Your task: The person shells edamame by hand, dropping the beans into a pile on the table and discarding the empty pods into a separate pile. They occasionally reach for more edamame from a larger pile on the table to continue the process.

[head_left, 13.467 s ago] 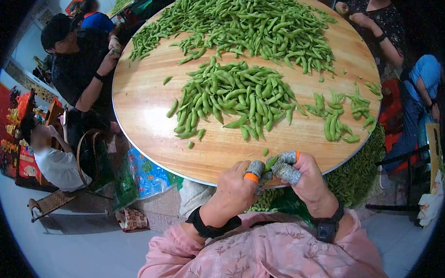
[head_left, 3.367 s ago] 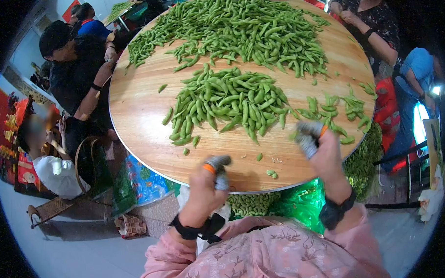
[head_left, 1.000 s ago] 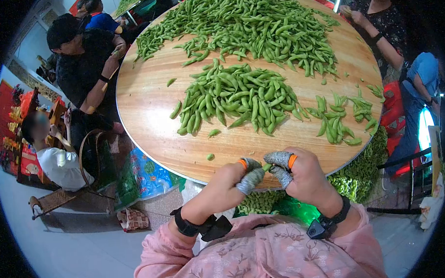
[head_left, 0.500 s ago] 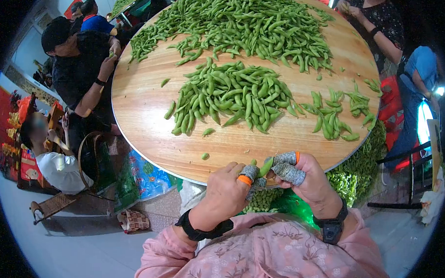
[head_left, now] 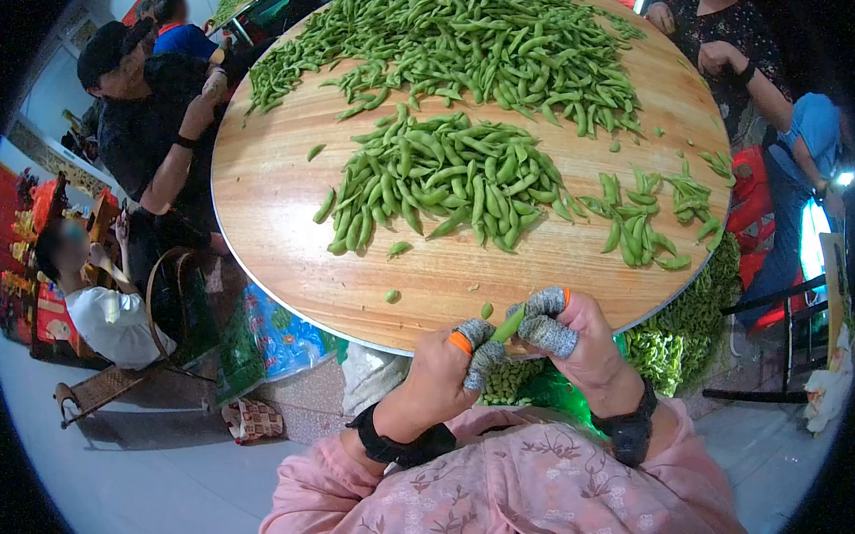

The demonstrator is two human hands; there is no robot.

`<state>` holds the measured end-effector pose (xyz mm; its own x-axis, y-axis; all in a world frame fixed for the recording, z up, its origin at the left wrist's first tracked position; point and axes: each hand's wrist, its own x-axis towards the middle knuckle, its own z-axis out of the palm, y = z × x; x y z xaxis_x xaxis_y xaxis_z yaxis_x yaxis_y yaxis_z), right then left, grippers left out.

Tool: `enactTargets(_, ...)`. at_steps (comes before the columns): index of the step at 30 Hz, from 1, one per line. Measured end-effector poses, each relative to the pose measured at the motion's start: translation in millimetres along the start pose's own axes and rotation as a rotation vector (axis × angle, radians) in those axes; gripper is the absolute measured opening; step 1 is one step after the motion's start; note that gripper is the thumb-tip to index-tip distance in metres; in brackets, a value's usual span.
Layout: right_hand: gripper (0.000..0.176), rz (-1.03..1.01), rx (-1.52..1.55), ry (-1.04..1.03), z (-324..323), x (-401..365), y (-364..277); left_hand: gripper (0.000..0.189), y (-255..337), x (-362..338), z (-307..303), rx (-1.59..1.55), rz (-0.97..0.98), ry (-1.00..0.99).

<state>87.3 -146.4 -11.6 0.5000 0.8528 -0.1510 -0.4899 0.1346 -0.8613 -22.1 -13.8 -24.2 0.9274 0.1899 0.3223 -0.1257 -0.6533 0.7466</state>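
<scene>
Well, 1 pod [head_left: 510,324] (green) bridges left fingers [head_left: 478,333] and right fingers [head_left: 547,336].

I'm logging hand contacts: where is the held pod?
In the head view, the pod is between left hand and right hand, at the near tabletop edge.

A plump, closed green pod [head_left: 510,323] slants between the hands [head_left: 438,368] [head_left: 590,344] by the wooden table's [head_left: 289,211] near edge.

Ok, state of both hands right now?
Left hand: closed, pinching one green pod between covered fingertips.
Right hand: closed, on the same pod's other end.
</scene>
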Motion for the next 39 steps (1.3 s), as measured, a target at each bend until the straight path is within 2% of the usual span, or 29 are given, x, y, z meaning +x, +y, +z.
enactTargets(2, 0.009, -0.034, -0.020, 0.016, -2.2, 2.9, 5.8, 0.015, 0.1, -0.9, 3.7, -0.288, -0.142, 0.123)
enactTargets(3, 0.009, -0.111, -0.128, 0.003, -4.5, 5.4, 10.9, 0.015, -2.8, -3.3, 4.8, -0.288, -0.142, 0.123)
enactTargets(5, 0.009, -0.189, -0.236, -0.012, -5.2, 6.9, 13.3, 0.018, -10.1, -8.2, 6.3, -0.715, -0.416, 0.060)
enactTargets(9, 0.008, -0.164, -0.309, 0.003, -1.5, 8.7, 5.9, 0.014, 1.0, 3.6, -0.7, -0.786, -0.472, 0.046)
enactTargets(11, 0.009, -0.130, -0.335, 0.009, 4.3, 6.3, 0.7, 0.018, 6.6, 7.2, -4.8, -0.410, -0.317, -0.079)
enactTargets(12, 0.009, -0.048, -0.268, 0.017, 6.6, 4.5, -2.4, 0.018, 8.6, 9.0, -8.0, -0.265, -0.268, -0.085)
enactTargets(13, 0.010, 0.033, -0.203, 0.026, 7.3, 3.7, -3.8, 0.018, 6.7, 10.0, -9.8, -0.261, -0.270, -0.077)
enactTargets(14, 0.010, 0.033, -0.203, 0.019, 4.8, 4.0, -1.6, 0.019, 3.4, 10.7, -10.9, -0.304, -0.236, -0.101)
enactTargets(16, 0.011, -0.116, -0.244, -0.082, -3.8, 4.7, 3.1, 0.021, -1.6, 10.9, -10.5, -0.441, -0.207, -0.106)
enactTargets(17, 0.011, -0.117, -0.245, -0.086, -5.4, 5.2, 1.6, 0.021, -0.6, 11.0, -12.6, -0.439, -0.207, -0.102)
enactTargets(19, 0.012, -0.049, -0.150, -0.157, -6.7, 6.6, -1.3, 0.023, 2.4, 11.1, -17.3, -0.694, -0.359, -0.205)
enactTargets(23, 0.011, 0.009, -0.111, -0.129, -4.6, 10.1, 3.9, 0.024, 2.0, 9.3, -14.4, -0.745, -0.403, -0.183)
enactTargets(25, 0.010, -0.080, -0.351, -0.100, 1.2, 10.8, -0.5, 0.014, 1.1, 9.1, -15.7, -0.663, -0.444, -0.183)
enactTargets(26, 0.010, -0.080, -0.350, -0.101, 0.8, 11.0, 0.3, 0.014, -0.2, 7.8, -14.9, -0.663, -0.444, -0.183)
enactTargets(28, 0.010, -0.051, -0.392, -0.077, -1.2, 10.8, 2.4, 0.013, -2.8, 4.6, -11.3, -0.458, -0.254, -0.136)
enactTargets(29, 0.010, -0.050, -0.392, -0.078, -1.6, 10.4, 2.7, 0.013, -2.2, 4.4, -9.6, -0.458, -0.255, -0.134)
enactTargets(31, 0.009, -0.135, -0.516, -0.004, -1.4, 10.3, 3.4, 0.021, -1.2, 4.3, -7.7, -0.277, -0.120, 0.005)
enactTargets(32, 0.009, -0.136, -0.516, -0.007, -4.8, 10.8, 0.5, 0.021, -2.7, 2.6, -11.8, -0.275, -0.121, 0.008)
enactTargets(34, 0.012, -0.219, -0.549, 0.237, -21.9, 11.2, -13.8, 0.030, -8.3, -3.2, -27.4, 0.059, -0.347, 0.025)
enactTargets(35, 0.015, -0.242, -0.627, 0.297, -33.1, 10.5, -21.8, 0.030, -12.0, -2.5, -33.7, 0.061, -0.347, 0.025)
enactTargets(37, 0.020, -0.266, -0.746, 0.406, -56.8, 8.2, -37.0, 0.032, -21.9, 1.9, -43.9, 0.463, -0.425, 0.099)
enactTargets(38, 0.023, -0.267, -0.790, 0.453, -65.9, 6.4, -42.6, 0.030, -26.3, 1.3, -45.8, 0.533, -0.305, 0.114)
enactTargets(39, 0.023, -0.269, -0.790, 0.452, -71.9, 2.6, -48.0, 0.030, -26.3, 0.7, -47.3, 0.534, -0.305, 0.116)
